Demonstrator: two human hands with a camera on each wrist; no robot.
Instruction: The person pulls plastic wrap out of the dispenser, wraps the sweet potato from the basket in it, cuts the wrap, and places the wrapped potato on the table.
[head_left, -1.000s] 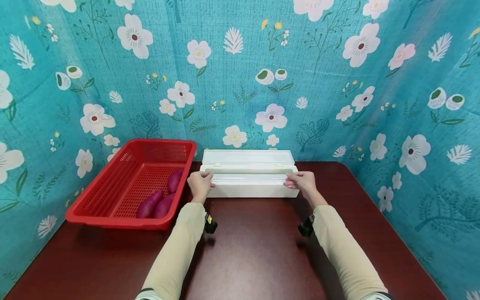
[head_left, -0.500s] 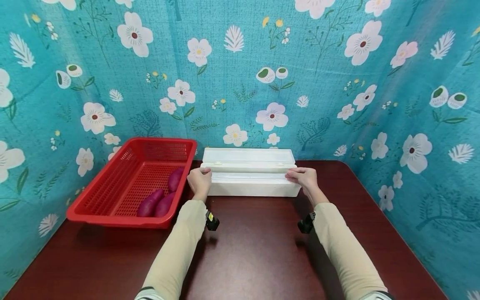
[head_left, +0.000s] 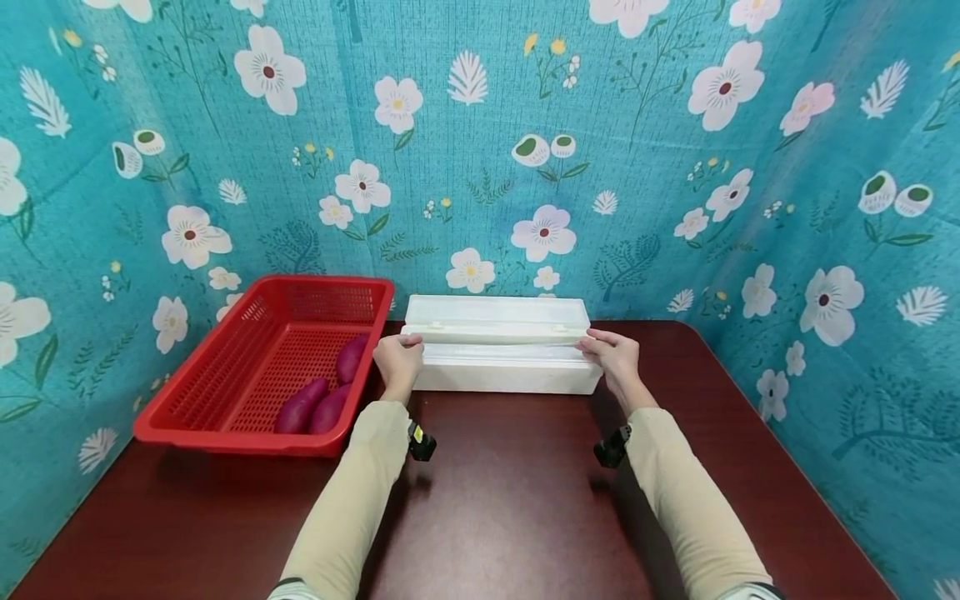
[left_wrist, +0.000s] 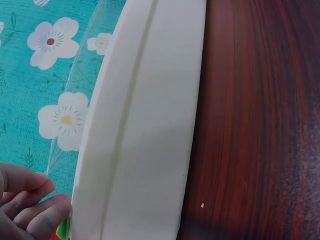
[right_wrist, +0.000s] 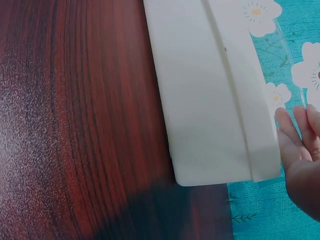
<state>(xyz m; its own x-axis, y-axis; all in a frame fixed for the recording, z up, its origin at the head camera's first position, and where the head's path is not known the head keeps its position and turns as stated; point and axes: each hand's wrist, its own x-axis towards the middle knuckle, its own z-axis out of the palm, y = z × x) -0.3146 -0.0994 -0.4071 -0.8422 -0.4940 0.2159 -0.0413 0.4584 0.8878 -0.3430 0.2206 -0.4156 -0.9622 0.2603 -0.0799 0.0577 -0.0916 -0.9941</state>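
Observation:
A long white cling film dispenser [head_left: 506,379] stands at the back of the table, its lid [head_left: 498,310] raised. Clear cling film [left_wrist: 80,75] stretches up out of it, seen against the cloth in the left wrist view. My left hand [head_left: 399,360] pinches one corner of the film between thumb and forefinger at the dispenser's left end. At the right end, my right hand [head_left: 615,357] holds the other corner. The right fingertips [right_wrist: 300,112] are partly cut off by the edge of the right wrist view. In the head view the film is faint.
A red plastic basket [head_left: 225,443] on the left holds purple sweet potatoes [head_left: 302,407]. It stands close beside my left forearm. A floral blue cloth [head_left: 480,150] hangs behind the dark wooden table [head_left: 502,500] and along its sides.
Both hands have risen a little above the dispenser's front, lifting the film's edge with them. The right hand has also shifted slightly to the right. The basket stays where it was.

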